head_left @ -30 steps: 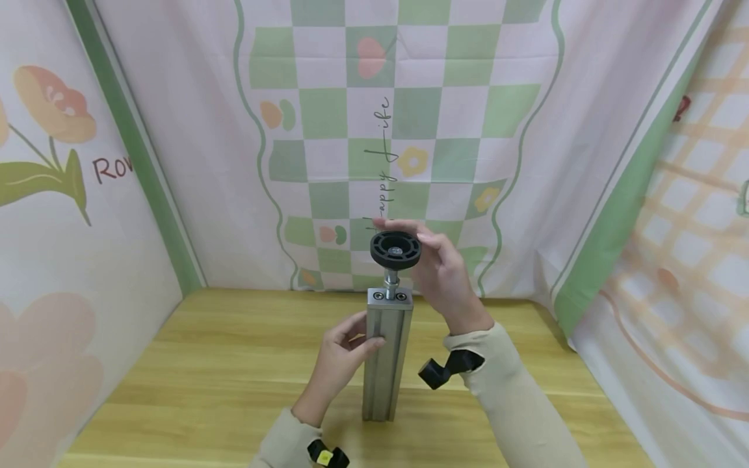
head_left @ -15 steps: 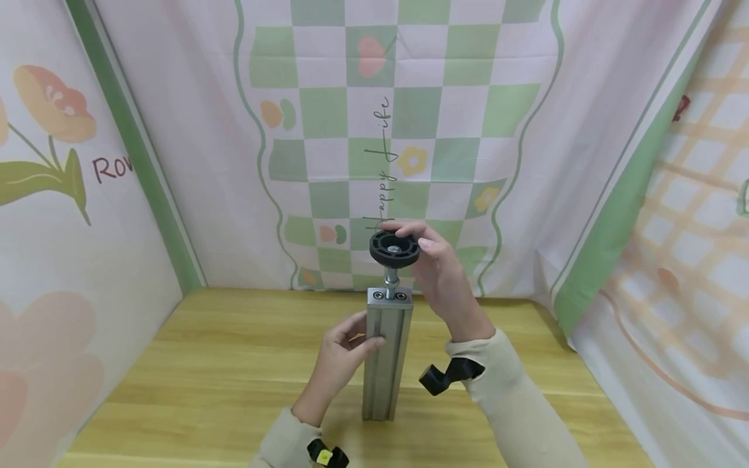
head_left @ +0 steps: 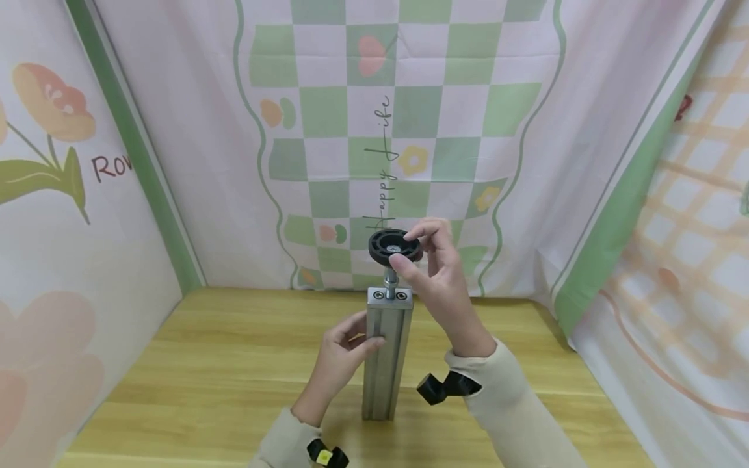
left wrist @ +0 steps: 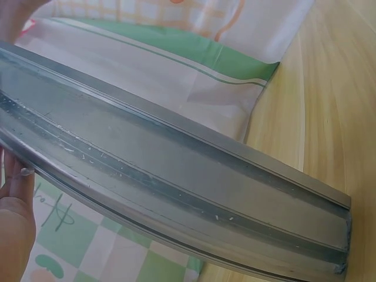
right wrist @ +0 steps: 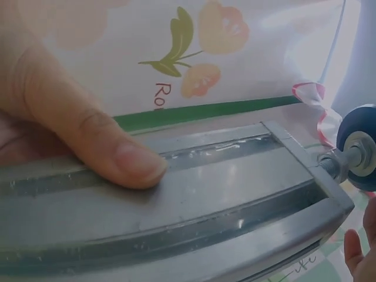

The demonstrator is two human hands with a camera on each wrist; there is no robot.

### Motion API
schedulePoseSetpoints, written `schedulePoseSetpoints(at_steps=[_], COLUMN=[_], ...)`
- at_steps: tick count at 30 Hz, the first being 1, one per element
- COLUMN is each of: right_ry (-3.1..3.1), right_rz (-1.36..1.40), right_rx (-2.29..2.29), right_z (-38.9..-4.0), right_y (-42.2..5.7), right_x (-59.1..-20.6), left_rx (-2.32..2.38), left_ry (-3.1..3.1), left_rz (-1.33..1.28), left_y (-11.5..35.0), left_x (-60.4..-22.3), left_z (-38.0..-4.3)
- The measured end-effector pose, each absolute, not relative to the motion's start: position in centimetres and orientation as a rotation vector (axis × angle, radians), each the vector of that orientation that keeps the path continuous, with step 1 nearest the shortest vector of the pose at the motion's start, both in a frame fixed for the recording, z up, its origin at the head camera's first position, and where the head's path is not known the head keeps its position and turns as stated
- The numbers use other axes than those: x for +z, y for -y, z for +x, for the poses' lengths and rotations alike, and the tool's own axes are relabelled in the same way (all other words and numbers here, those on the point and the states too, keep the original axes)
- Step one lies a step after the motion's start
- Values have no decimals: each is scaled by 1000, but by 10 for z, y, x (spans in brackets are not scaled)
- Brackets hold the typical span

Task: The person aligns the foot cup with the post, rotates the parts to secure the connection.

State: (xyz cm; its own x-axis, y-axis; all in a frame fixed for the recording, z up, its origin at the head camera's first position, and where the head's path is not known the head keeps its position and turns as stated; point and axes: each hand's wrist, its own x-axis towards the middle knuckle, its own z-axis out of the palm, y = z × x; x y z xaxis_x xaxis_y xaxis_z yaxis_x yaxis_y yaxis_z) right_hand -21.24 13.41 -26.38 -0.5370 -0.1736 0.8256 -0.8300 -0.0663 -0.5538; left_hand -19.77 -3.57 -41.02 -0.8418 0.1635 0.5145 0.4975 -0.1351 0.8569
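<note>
An aluminium profile (head_left: 383, 364) stands upright on the table, with a metal end plate (head_left: 389, 297) and two screws on top. A bolt (head_left: 390, 281) rises from the plate and bears a black round levelling foot (head_left: 380, 255), hollow side up. My left hand (head_left: 339, 354) grips the profile from the left, its thumb (right wrist: 138, 161) on the front face in the right wrist view and its fingers (left wrist: 20, 182) behind the profile in the left wrist view. At the right side of the foot's rim, my right hand (head_left: 447, 283) pinches with thumb and index finger.
The wooden table (head_left: 234, 370) spreads around the profile. A green-and-white checkered curtain (head_left: 409, 110) hangs behind it, with patterned curtains (head_left: 690, 260) at both sides. Black wrist mounts (head_left: 450, 388) sit on both sleeves.
My right hand has shifted from behind the levelling foot to its right side, the thumb now at the front of the rim. The left hand and profile stay in place.
</note>
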Motion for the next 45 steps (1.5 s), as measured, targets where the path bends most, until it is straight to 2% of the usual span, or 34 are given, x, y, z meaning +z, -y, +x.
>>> schedulePoseSetpoints(at_steps=[6, 15, 23, 35, 45], right_ry=[1706, 1703, 1682, 1721, 1750], right_rz=[1031, 1333, 1374, 1268, 1174], right_rx=[1603, 1979, 1998, 2027, 1652], right_z=[-214, -226, -228, -225, -218], right_y=[-134, -138, -139, -142, -142], right_x=[-264, -259, -261, -264, -263], left_rx=[-2091, -2097, -2090, -2080, -2068], left_ry=[1890, 1884, 1888, 1895, 1906], left_rz=[-748, -746, -751, -751, -759], left_y=[35, 36, 36, 37, 37], left_x=[-409, -409, -409, -411, -411], left_z=[-196, -197, -196, -196, -197])
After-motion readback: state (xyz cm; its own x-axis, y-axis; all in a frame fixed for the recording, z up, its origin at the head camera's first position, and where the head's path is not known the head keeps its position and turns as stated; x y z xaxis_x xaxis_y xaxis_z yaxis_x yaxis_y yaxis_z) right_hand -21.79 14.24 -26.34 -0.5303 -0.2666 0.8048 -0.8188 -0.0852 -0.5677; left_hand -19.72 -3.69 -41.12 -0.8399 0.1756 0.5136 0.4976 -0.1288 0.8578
